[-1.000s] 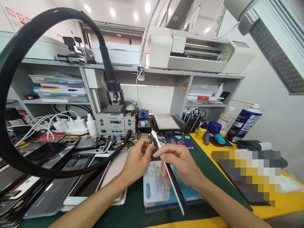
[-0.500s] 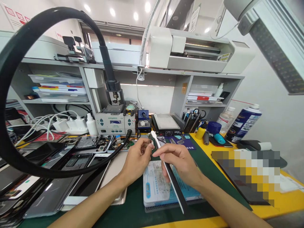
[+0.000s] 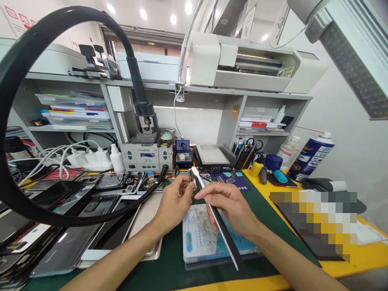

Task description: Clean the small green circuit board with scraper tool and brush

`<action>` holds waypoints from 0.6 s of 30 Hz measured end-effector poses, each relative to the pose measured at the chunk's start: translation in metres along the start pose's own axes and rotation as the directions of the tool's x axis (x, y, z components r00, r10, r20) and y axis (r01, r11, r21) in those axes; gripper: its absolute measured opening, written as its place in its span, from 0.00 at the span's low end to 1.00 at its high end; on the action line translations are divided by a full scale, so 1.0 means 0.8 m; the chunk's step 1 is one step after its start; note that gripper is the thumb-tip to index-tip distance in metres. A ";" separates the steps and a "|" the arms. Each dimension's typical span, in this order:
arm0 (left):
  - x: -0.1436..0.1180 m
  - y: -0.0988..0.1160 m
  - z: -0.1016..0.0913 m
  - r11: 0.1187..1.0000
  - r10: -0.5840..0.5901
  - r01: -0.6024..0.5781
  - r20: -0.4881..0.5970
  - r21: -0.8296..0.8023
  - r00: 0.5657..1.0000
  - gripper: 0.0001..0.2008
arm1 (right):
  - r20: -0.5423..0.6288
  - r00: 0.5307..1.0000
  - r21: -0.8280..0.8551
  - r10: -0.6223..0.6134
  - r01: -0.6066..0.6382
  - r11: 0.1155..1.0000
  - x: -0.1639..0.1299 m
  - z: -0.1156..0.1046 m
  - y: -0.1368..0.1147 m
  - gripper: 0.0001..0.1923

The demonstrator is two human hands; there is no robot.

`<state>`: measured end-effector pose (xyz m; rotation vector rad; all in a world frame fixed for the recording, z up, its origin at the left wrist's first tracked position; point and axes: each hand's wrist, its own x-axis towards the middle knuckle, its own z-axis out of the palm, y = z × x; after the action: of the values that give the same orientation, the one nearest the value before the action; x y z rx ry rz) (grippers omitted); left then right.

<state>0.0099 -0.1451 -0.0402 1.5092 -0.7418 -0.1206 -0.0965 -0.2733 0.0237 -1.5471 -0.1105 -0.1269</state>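
My right hand [image 3: 232,204] is closed around a black-and-white toothbrush [image 3: 226,238], which slants from its white head at the upper left to its handle end at the lower right. Close beside it, my left hand [image 3: 174,200] pinches a small, thin part [image 3: 192,190], seen almost edge-on; it looks like a little circuit board, though fingers hide most of it. The brush head lies just above and right of the left fingertips; whether it touches the part I cannot tell. Below both hands is a blue-and-white printed pad [image 3: 197,238] on the green mat [image 3: 169,266].
Several phones [image 3: 112,226] cover the left side, under the looping black hose [image 3: 7,121] of a soldering station [image 3: 145,157]. Behind the hands stands a flat heating plate [image 3: 214,155]. A spray can [image 3: 312,155], a blue jar [image 3: 273,161] and a dark tablet-like slab [image 3: 303,230] lie to the right.
The handle end of the toothbrush has swung slightly to the right and its head a little to the left. Both hands stay almost in place.
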 end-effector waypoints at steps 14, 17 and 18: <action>-0.001 -0.002 0.000 1.000 0.000 0.000 0.001 -0.003 1.000 0.09 | 0.024 1.000 0.021 0.009 -0.010 1.000 -0.002 -0.002 -0.001 0.10; 0.000 -0.003 0.000 1.000 -0.004 0.004 -0.009 -0.011 1.000 0.10 | 0.010 1.000 -0.013 -0.007 0.008 1.000 -0.003 -0.001 0.000 0.10; 0.000 -0.003 0.000 1.000 -0.005 0.005 -0.010 -0.014 1.000 0.10 | 0.008 1.000 -0.028 -0.016 0.016 0.999 -0.003 -0.001 0.001 0.10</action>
<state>0.0111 -0.1455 -0.0426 1.4974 -0.7282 -0.1220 -0.0989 -0.2739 0.0229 -1.5752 -0.1273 -0.1356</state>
